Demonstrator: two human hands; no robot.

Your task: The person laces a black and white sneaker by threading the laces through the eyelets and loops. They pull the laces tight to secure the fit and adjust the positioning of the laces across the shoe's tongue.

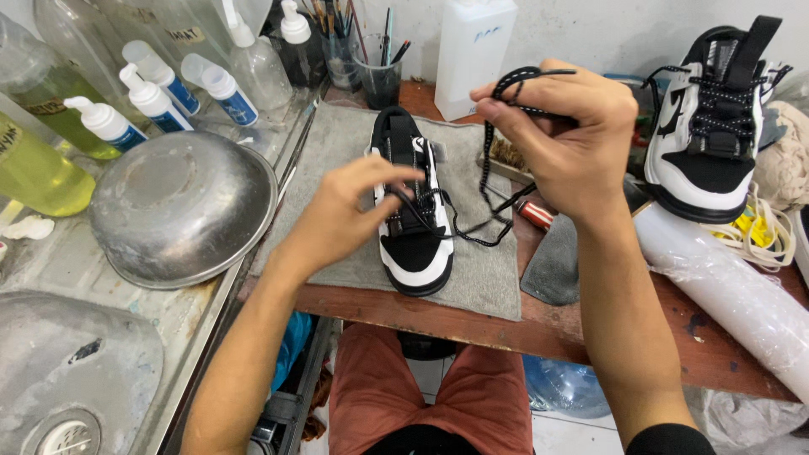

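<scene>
Fingers (506, 99) pinch black lace (487, 168) — cup (379, 80) holds brushes (337, 17).

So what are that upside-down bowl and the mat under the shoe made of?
The bowl looks like metal, probably steel or aluminium: dull grey sheen with soft reflections and scuffs. The mat looks like grey cloth, maybe towelling: matte, slightly fuzzy surface with soft edges under the shoe.

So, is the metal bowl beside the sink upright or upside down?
Upside down: the metal bowl shows its flat base on top, and its rim rests on the steel counter.
</scene>
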